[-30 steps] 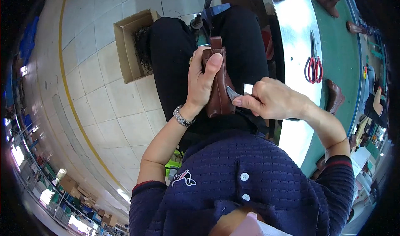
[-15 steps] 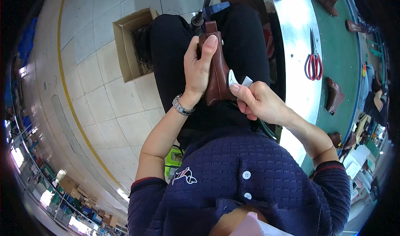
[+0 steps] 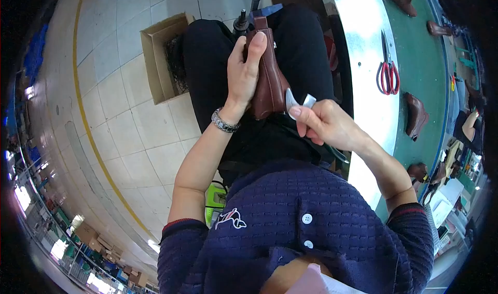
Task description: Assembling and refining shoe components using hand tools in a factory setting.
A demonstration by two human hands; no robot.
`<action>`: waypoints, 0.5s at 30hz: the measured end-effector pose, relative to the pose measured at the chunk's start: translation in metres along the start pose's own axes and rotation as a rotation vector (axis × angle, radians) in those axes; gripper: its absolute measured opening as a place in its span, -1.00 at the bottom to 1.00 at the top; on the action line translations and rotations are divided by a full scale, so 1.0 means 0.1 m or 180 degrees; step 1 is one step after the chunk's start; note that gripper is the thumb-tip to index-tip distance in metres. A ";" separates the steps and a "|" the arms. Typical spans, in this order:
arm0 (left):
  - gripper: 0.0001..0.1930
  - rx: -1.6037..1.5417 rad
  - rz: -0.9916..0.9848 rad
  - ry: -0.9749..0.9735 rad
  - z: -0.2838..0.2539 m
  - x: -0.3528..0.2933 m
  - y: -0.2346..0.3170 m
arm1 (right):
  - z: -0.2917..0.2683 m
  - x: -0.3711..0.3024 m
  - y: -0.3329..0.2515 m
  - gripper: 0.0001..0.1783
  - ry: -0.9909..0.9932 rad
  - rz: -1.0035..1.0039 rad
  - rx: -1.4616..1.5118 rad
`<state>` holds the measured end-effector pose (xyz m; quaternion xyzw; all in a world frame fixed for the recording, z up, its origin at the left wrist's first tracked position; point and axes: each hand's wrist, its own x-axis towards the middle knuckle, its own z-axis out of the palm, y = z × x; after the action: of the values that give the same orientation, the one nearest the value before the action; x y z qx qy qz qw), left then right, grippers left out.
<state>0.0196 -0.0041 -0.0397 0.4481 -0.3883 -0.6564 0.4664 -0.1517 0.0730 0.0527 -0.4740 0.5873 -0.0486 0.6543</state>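
Head view. On my feed the left hand (image 3: 242,78) is closed around the brown leather boot upper (image 3: 270,89), thumb laid along its upper part. The boot upper stands lengthwise near the top centre of the frame, in front of the person's dark trousers (image 3: 306,50), its narrow tab uppermost. I log the right hand (image 3: 332,125) right of centre, fingers curled narrow on a pale curved tool (image 3: 290,98), thumb against it. The tool's curved end is at the boot upper's lower right edge; I cannot tell whether they touch. A metal-link band (image 3: 224,121) circles the left wrist.

At right I note a shiny metal strip (image 3: 371,138) and, beyond it, a green surface (image 3: 407,71). Red-handled scissors (image 3: 388,78) lie on the strip, points upward; a second brown leather piece (image 3: 415,116) rests on the green. Upper left: an open cardboard box (image 3: 152,68) with dark stringy material (image 3: 175,65) inside.
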 end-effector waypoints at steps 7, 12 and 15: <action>-0.58 -0.0016 0.0238 0.0121 0.12 -0.06 0.08 | 0.30 -0.10 0.14 -0.33 0.1271 -0.0871 -0.1534; -0.58 -0.0054 0.0046 -0.0073 0.04 -0.10 0.05 | 0.25 -0.08 0.16 -0.33 0.0955 -0.0781 -0.0985; -0.56 -0.0192 -0.0062 -0.0227 0.03 -0.14 0.06 | 0.08 -0.09 0.16 -0.29 0.0220 -0.0568 -0.0241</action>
<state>0.0209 0.0079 -0.0305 0.4140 -0.3804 -0.6878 0.4592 -0.1559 0.0915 0.0477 -0.5468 0.5664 -0.1008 0.6083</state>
